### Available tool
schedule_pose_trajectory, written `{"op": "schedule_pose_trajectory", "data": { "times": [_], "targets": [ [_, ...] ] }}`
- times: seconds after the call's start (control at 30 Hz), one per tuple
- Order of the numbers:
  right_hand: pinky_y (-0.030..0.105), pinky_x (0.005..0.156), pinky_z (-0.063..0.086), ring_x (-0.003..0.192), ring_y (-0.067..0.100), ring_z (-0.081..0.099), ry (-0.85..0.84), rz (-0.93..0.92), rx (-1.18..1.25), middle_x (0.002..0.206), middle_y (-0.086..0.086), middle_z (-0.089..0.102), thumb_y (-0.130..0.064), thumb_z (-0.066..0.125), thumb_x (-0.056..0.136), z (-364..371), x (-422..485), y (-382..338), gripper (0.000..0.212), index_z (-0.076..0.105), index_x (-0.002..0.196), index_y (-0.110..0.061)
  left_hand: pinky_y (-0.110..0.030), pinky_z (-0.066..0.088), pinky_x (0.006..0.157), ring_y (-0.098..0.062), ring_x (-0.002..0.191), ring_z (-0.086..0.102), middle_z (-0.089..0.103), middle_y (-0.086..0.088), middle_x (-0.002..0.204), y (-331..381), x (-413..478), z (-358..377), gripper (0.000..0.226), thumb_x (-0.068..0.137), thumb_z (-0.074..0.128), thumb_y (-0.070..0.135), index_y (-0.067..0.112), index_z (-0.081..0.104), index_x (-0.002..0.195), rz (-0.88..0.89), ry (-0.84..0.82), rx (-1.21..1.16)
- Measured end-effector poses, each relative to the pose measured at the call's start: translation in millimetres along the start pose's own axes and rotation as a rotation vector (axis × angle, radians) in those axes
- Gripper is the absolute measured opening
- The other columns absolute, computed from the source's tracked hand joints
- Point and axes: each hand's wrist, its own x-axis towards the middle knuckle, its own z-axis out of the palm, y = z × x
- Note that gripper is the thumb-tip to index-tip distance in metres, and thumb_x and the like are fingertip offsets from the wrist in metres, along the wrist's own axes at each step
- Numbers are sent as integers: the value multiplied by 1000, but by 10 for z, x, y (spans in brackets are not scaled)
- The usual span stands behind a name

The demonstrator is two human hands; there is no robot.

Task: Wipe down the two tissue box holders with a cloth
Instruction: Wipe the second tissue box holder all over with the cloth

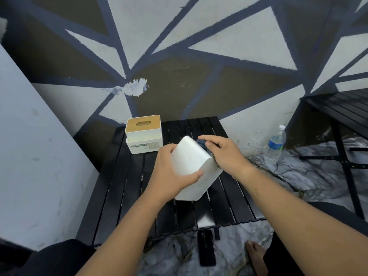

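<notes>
Between both hands, tilted holder [191, 162]

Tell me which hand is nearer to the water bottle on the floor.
Right. The right hand, pressing the cloth on the white tissue box holder, is on the side toward the water bottle; the left hand grips that holder's opposite side, farther away.

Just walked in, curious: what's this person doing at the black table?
A person is wiping a white tissue box holder. The left hand grips it, tilted over the black slatted table, while the right hand presses a dark cloth against its far side. The second holder, with a wooden lid, stands at the table's far left.
</notes>
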Motion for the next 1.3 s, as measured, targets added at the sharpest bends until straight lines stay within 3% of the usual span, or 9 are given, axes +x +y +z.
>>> {"op": "schedule_pose_trajectory", "data": {
  "times": [0.1,0.3,0.5,0.6,0.8,0.93,1.03,1.2,1.3],
  "targets": [
    [31,120,44,132,-6,57,-55,-97,-22,137,-24,68,-20,52,113,164,-119,-86,36,71,139,-33,-33,56,98,1,123,51,45,20,133,-218,-199,-45,97,58,96,60,39,41,134,-31,47,-128],
    [19,126,28,153,-5,36,-302,-440,-376,155,-16,59,-10,50,112,553,-341,-86,40,71,141,-28,-37,54,107,-3,131,54,49,22,140,-577,-529,91,100,62,100,55,44,40,141,-81,6,-168],
    [17,129,7,157,5,34,-142,-386,-539,158,-17,55,-14,45,113,405,-175,-16,42,68,144,-32,-26,52,102,3,128,52,46,24,138,-605,-503,142,101,61,100,56,43,37,139,-84,22,-158],
    [28,132,21,156,7,38,-85,-375,-544,158,-14,57,-11,48,112,493,-236,-42,42,68,144,-29,-29,54,101,4,127,52,46,25,137,-590,-508,155,101,61,99,57,42,37,138,-87,36,-161],
    [16,126,24,155,-4,33,-287,-504,-491,159,-21,53,-13,51,112,637,-381,-116,41,68,142,-35,-39,60,95,-3,123,59,50,20,132,-558,-524,157,92,60,98,56,45,38,129,-94,58,-171],
    [38,126,36,155,-2,35,-97,-338,-500,157,-25,53,-18,48,113,363,-95,-1,41,66,142,-39,-30,56,95,4,122,53,45,24,133,-543,-520,144,97,59,98,55,40,35,132,-105,62,-138],
    [40,125,37,154,-3,34,-37,-276,-465,157,-22,55,-17,46,113,352,-82,-22,41,66,143,-37,-25,53,92,4,122,52,45,23,133,-547,-524,143,97,59,97,55,38,35,132,-111,58,-123],
    [23,127,26,155,3,35,-301,-553,-534,159,-15,54,-6,51,109,765,-432,-165,47,68,143,-33,-16,51,90,7,123,51,43,23,131,-520,-520,160,93,61,97,46,37,38,132,-70,65,-149],
    [19,125,26,152,-4,36,-251,-499,-496,158,-21,54,-9,50,110,614,-306,-119,46,67,144,-35,-20,53,90,9,120,51,42,24,131,-529,-525,145,95,62,97,52,38,36,133,-88,55,-127]
  ]
}}
